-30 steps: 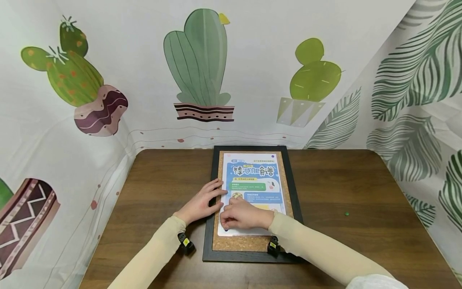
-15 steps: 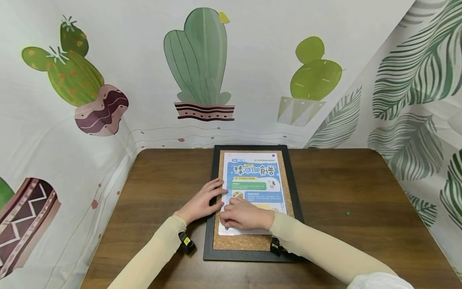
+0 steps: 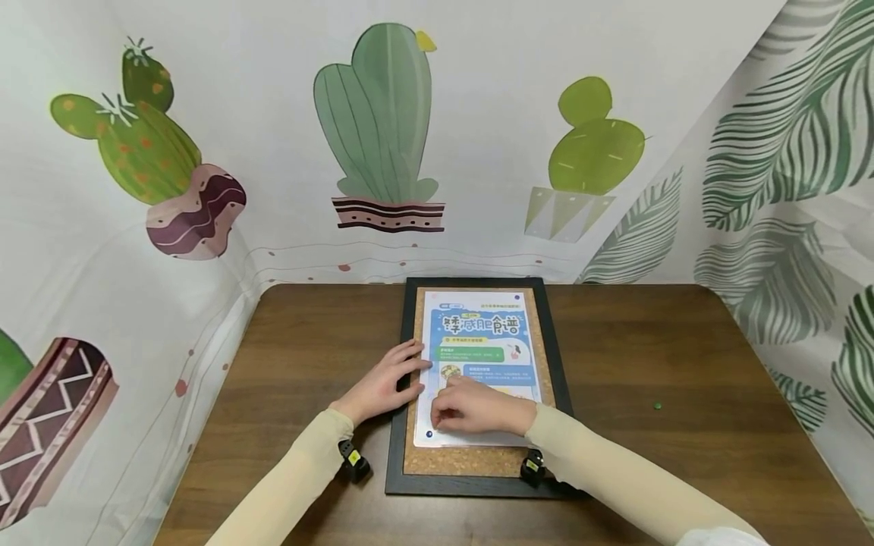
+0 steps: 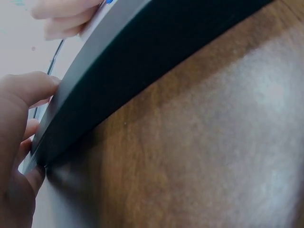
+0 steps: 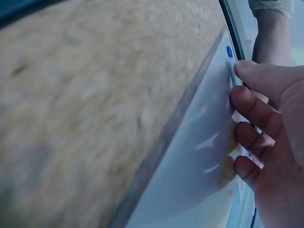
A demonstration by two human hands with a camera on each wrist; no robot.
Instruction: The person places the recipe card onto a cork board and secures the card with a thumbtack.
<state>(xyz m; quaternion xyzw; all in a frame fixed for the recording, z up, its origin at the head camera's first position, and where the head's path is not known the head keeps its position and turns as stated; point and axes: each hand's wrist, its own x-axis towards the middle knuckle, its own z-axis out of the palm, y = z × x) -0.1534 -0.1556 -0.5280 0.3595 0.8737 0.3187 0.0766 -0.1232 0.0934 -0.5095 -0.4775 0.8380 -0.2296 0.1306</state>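
Observation:
A laminated sheet (image 3: 486, 353) with blue printing and Chinese characters lies on a black-framed cork board (image 3: 460, 461). My left hand (image 3: 384, 385) rests on the board's left side, its spread fingers reaching onto the sheet's left edge. In the left wrist view its fingers lie at the black frame (image 4: 109, 61). Over the lower part of the sheet is my right hand (image 3: 486, 409), fingers loosely bent and holding nothing. A round blue pushpin (image 3: 429, 434) sits in the sheet's lower left corner, just left of the right fingertips; the right wrist view shows this pushpin (image 5: 229, 51) apart from the thumb.
A purple pushpin (image 3: 517, 297) sits at the sheet's upper right corner and a pale pink one (image 3: 434, 296) at the upper left. To the right, a small green pushpin (image 3: 657, 406) lies on the brown wooden table (image 3: 614, 341). A cactus-print cloth (image 3: 492, 152) hangs behind.
My right hand has come off the lower left corner and shifted to the right, so the blue pushpin there shows fully. The left hand has stayed in place.

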